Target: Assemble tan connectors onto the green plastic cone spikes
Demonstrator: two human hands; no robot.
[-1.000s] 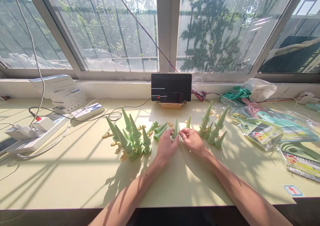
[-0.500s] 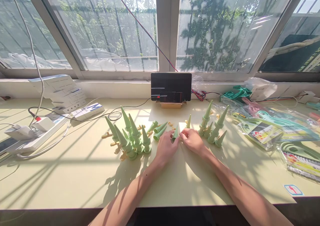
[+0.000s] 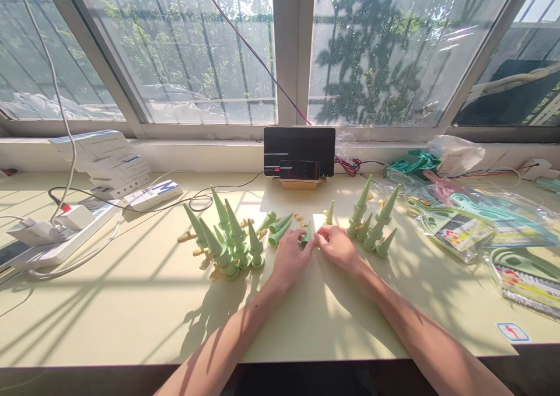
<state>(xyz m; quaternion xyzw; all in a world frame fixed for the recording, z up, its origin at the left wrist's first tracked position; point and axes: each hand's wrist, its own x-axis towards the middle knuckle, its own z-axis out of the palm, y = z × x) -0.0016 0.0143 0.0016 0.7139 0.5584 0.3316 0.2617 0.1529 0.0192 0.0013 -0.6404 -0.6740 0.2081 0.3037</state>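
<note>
My left hand (image 3: 292, 255) is closed round a green plastic watering spike (image 3: 307, 232), its pointed tip upward between thumb and fingers. Close beside it, my right hand (image 3: 338, 244) pinches at the spike's side; whatever sits between its fingertips is hidden. Left of my hands stands a cluster of green spikes (image 3: 238, 241) with yellow-tan valve pieces (image 3: 187, 237). Loose green cones (image 3: 280, 224) lie just behind my left hand. More upright spikes (image 3: 377, 227) stand to the right of my right hand, and a small one (image 3: 330, 212) is behind it.
A black tablet (image 3: 300, 145) with a phone (image 3: 300, 170) leans on a stand at the back. White boxes (image 3: 107, 163), a power strip (image 3: 56, 250) and cables lie left. Plastic-wrapped packets (image 3: 464, 227) fill the right. A numbered sticker (image 3: 513, 332) marks the front right edge.
Both hands stay in nearly the same place. The fingertips of my left hand have shifted very slightly toward my right hand.
</note>
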